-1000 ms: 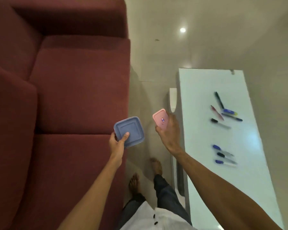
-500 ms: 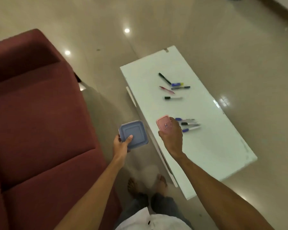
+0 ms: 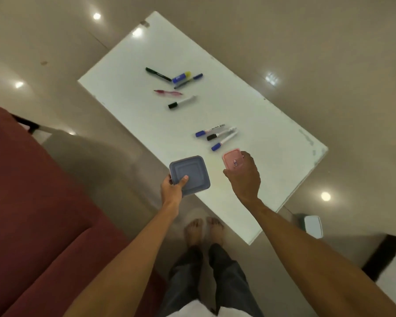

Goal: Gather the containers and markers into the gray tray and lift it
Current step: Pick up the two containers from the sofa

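Left hand (image 3: pixel 172 191) is pinching the blue box (image 3: pixel 189 175), right hand (image 3: pixel 244 175) gripping the pink box (image 3: pixel 232 160) – either could be slipping onto the markers (image 3: pixel 217 136) at twelve o'clock

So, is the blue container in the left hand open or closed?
Closed. The blue container has its lid seated flat over the whole top, and the left hand grips one corner with the thumb on the lid.
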A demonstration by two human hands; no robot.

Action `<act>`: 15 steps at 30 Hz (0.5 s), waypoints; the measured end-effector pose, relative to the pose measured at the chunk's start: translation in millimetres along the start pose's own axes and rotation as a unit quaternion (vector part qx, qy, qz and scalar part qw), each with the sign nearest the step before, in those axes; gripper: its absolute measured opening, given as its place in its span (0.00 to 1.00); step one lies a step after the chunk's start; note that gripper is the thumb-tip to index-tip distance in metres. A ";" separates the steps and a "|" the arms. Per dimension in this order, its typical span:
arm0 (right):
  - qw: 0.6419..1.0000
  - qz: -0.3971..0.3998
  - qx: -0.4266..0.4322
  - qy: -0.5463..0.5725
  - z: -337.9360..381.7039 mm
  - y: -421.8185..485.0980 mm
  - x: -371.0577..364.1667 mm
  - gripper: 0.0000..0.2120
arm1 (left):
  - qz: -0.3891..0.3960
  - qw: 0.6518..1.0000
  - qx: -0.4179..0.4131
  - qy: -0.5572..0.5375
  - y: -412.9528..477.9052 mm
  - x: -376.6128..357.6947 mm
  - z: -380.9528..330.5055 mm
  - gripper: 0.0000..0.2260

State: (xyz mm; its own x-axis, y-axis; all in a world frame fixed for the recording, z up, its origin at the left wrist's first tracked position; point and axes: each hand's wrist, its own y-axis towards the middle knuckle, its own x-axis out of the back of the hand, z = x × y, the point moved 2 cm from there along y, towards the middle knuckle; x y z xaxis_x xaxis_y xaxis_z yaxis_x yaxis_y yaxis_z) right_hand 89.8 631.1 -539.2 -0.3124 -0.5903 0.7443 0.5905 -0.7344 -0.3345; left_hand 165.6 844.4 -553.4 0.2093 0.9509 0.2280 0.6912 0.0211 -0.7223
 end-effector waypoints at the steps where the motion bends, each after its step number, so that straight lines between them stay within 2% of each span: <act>1: 1.000 -0.009 -0.009 -0.003 -10.3 5.6 -5.6 0.36 | 0.008 1.000 -0.002 0.013 9.3 -8.5 6.3 0.10; 8: 0.996 -0.057 -0.070 0.009 -64.9 33.2 -36.8 0.33 | 0.077 0.990 -0.036 0.109 52.6 -48.4 38.8 0.11; 15: 0.987 -0.107 -0.119 0.026 -106.3 50.7 -39.2 0.32 | 0.110 0.975 -0.082 0.177 81.1 -97.7 32.1 0.17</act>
State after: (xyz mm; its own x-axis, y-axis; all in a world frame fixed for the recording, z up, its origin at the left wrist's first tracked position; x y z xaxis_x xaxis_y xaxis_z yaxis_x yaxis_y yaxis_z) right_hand 52.9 581.4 -646.8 -0.4526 -0.4245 0.7842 0.3169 -0.8986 -0.3035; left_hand 179.0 763.1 -655.2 0.5701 0.7602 0.3114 0.6984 -0.2489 -0.6710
